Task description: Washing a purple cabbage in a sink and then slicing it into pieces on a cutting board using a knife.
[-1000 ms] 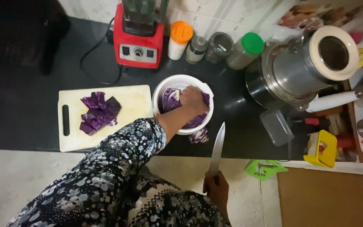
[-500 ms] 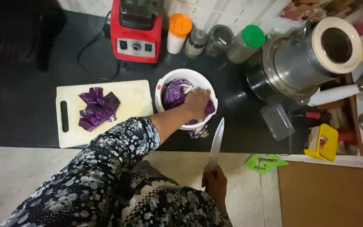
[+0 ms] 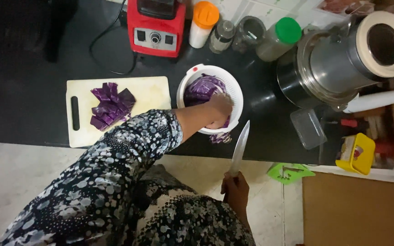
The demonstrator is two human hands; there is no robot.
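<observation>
Dark counter (image 3: 33, 91) ran to its near edge, open floor below. White cutting board (image 3: 151, 93) at left held purple cabbage chunks (image 3: 110, 107). Left hand (image 3: 217, 109) was inside white strainer bowl (image 3: 231, 86), fingers curled on shredded cabbage (image 3: 201, 89). Right hand (image 3: 235, 193) gripped knife (image 3: 240, 146), blade up, just off counter edge

left hand (image 3: 217, 109): reaching forward, fingers curled | right hand (image 3: 236, 187): low, fist closed
</observation>
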